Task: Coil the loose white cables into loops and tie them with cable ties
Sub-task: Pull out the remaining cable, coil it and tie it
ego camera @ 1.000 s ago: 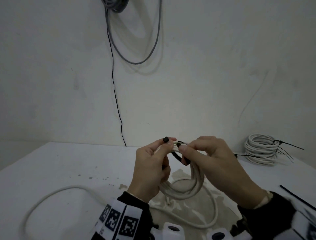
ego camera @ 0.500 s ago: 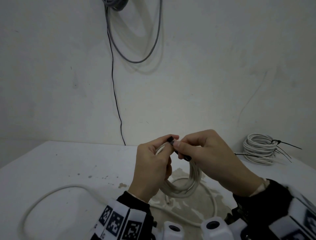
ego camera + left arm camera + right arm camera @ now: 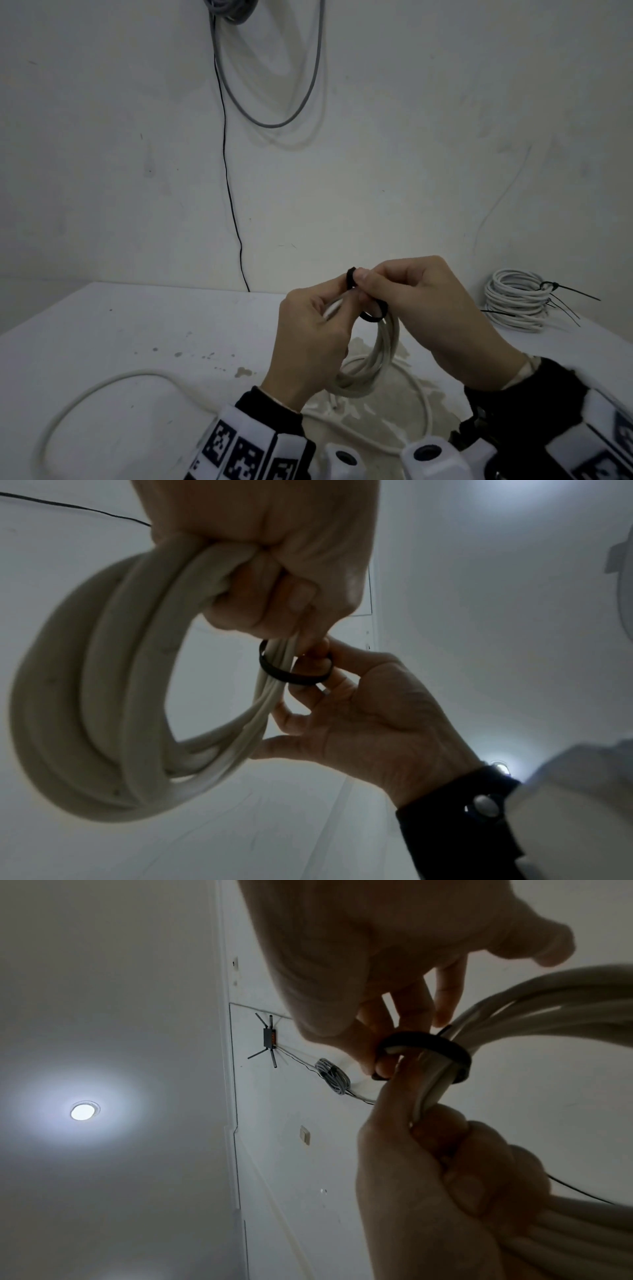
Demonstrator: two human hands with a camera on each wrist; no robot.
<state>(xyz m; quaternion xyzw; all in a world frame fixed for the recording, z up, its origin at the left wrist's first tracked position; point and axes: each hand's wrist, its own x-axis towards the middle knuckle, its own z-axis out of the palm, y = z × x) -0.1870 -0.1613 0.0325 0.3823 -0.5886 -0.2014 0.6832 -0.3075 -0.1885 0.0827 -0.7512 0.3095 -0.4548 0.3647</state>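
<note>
Holding the white cable coil [image 3: 373, 359] up above the table [image 3: 144, 329], the left hand [image 3: 310, 346] is wrapping its curled fingers tightly round the bundled strands at the top of the loop, and the left wrist view is showing those fingers [image 3: 274, 607] clamped on the cable with no gap. The coil is hanging down from that fist in several turns, clear of the tabletop. The right hand [image 3: 424, 311] is sitting just beside it, thumb and forefinger pressed together on the black cable tie [image 3: 371, 313], which is circling the strands in a loose ring right next to the left fist. In the right wrist view the tie [image 3: 424, 1047] is looping round the cables with daylight showing inside the ring. The tie's other end is poking up as a black tip between the 2 thumbs; whether it is threaded through the head is hard to tell, since the fingers are covering it. The right hand's remaining fingers are curling loosely beside the coil in the left wrist view. On the table below, the loose cable [image 3: 85, 404] is sweeping in a wide arc toward the left. Far right, against the wall, a finished coil [image 3: 513, 301] is lying flat, black tie tails sticking out to its right. On the wall behind, a grey cable [image 3: 270, 116] is hanging in a loop, with a thin black wire [image 3: 229, 192] dropping beside it to the table.
</note>
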